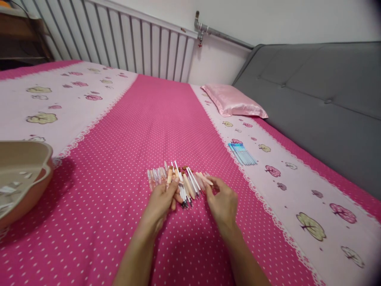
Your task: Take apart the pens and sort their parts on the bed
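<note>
A pile of several pens, white, peach and clear, lies on the pink dotted bedspread in front of me. My left hand rests at the pile's near left side, fingers curled around a peach pen. My right hand is at the pile's right edge, fingers pinched on a white pen. Both forearms reach in from the bottom of the view.
A bundle of blue pens lies to the right on the pale patterned strip. A beige tray with scraps sits at the left edge. A pink satin pillow lies by the grey padded headboard. A white radiator lines the far wall.
</note>
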A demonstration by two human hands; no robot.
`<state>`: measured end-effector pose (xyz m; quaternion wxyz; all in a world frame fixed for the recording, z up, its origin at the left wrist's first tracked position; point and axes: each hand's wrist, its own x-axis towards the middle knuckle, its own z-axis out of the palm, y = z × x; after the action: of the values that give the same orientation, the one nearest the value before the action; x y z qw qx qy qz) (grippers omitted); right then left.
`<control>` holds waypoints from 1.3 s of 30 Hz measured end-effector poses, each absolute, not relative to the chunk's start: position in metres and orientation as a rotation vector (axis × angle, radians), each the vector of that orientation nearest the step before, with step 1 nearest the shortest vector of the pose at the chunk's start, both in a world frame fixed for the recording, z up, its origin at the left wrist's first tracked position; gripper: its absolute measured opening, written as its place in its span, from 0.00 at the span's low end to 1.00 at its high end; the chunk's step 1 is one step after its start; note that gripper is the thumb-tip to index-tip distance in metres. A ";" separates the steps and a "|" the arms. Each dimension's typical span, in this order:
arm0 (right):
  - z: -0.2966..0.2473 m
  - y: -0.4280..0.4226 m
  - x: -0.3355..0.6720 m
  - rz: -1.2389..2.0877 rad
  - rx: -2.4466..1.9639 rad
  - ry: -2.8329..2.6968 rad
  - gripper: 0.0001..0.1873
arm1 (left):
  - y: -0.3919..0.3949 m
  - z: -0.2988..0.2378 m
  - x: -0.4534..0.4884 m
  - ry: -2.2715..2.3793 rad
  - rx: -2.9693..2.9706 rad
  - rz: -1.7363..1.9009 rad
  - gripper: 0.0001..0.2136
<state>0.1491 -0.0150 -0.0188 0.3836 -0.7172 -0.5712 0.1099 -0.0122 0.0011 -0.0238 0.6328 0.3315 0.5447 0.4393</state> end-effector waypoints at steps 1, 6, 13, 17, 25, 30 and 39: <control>-0.023 -0.013 0.149 0.304 -1.854 -1.484 0.17 | 0.000 -0.021 -0.013 1.226 0.728 0.996 0.18; -0.019 -0.014 0.150 0.417 -1.895 -1.522 0.17 | -0.001 -0.003 -0.016 1.009 0.527 1.105 0.09; 0.002 -0.028 0.129 1.279 -1.381 -1.483 0.18 | -0.003 0.013 -0.013 0.671 0.257 1.299 0.16; -0.003 -0.031 0.121 1.599 -1.237 -1.285 0.17 | -0.004 0.011 -0.008 0.646 0.286 1.294 0.14; 0.002 -0.028 0.132 1.854 -1.153 -1.000 0.18 | -0.005 0.004 -0.013 0.776 0.547 1.277 0.08; 0.000 -0.027 0.130 1.758 -1.158 -1.026 0.18 | -0.004 0.003 -0.012 0.785 0.581 1.251 0.09; 0.001 -0.029 0.125 0.970 -1.492 -1.206 0.09 | -0.003 0.001 -0.007 0.857 0.579 1.268 0.09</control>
<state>0.1250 -0.0286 0.0015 0.4758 -0.6102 -0.4935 0.3970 -0.0065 -0.0026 0.0006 0.6835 0.2581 0.3824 0.5657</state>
